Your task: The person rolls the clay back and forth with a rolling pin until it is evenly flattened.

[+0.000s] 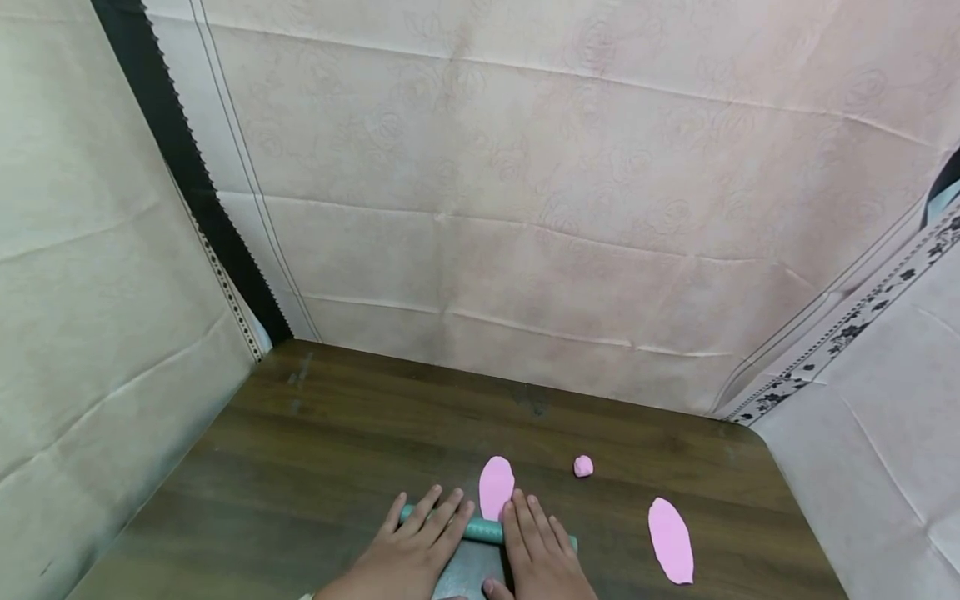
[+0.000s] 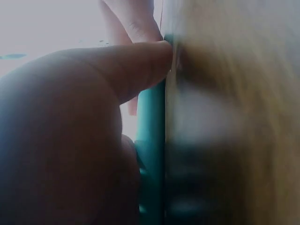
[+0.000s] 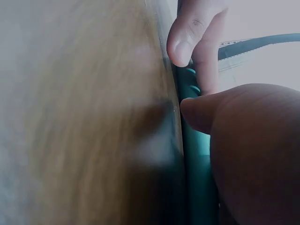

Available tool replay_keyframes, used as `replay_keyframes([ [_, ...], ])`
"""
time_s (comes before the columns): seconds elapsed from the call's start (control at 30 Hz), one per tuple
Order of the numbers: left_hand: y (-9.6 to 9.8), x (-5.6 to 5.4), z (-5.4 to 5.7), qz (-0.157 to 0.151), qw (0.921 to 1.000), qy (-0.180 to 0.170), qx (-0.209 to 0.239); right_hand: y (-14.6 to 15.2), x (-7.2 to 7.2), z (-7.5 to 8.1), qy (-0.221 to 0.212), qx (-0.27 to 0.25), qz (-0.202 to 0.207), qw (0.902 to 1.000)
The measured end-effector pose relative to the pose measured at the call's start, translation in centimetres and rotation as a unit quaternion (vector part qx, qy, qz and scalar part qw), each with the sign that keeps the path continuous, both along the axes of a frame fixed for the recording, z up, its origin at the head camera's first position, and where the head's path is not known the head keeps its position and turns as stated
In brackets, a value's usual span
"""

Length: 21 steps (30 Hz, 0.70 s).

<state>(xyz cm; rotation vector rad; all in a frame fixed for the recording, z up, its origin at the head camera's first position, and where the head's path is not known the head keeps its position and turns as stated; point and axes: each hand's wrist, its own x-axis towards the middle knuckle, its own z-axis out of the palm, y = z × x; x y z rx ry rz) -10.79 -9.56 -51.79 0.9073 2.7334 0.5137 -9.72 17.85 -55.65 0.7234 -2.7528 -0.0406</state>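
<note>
In the head view a green roller (image 1: 483, 530) lies crosswise near the table's front. My left hand (image 1: 408, 552) rests on its left part with fingers straight and spread. On its right part my right hand (image 1: 542, 550) lies with fingers straight and close together. A flat pink oval piece (image 1: 496, 486), like rolled-out clay, extends beyond the roller between the hands; its near end is hidden. Both wrist views show the green roller (image 2: 152, 117) at the tabletop, with a thumb of the left hand (image 2: 61, 131) and of the right hand (image 3: 262, 150) against it.
A small pink lump (image 1: 582, 467) sits beyond my right hand. Farther right lies a second flat pink oval (image 1: 671, 542). Between my forearms is a grey surface (image 1: 468, 573), not clearly identifiable. Pale cloth (image 1: 525, 208) hangs around the dark wooden table (image 1: 360, 417).
</note>
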Motion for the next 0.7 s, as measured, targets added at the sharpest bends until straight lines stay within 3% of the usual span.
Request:
replay_keyframes([
  [0.07,0.0,0.1,0.1,0.002,1.0000,0.004,0.003,-0.1,0.0,0.0,0.010,0.000,0.000,0.9999],
  [0.17,0.2,-0.1,0.3,0.011,0.9998,0.011,0.012,-0.3,-0.4,0.5,-0.014,-0.009,-0.001,0.9999],
  [0.4,1.1,-1.3,0.7,0.044,0.9988,0.011,0.021,-0.7,-1.9,3.3,-0.125,-0.047,-0.003,0.9910],
  [0.7,2.2,-3.1,1.6,0.076,0.9968,0.012,0.024,-1.1,-3.6,4.5,-0.160,-0.074,-0.012,0.9843],
])
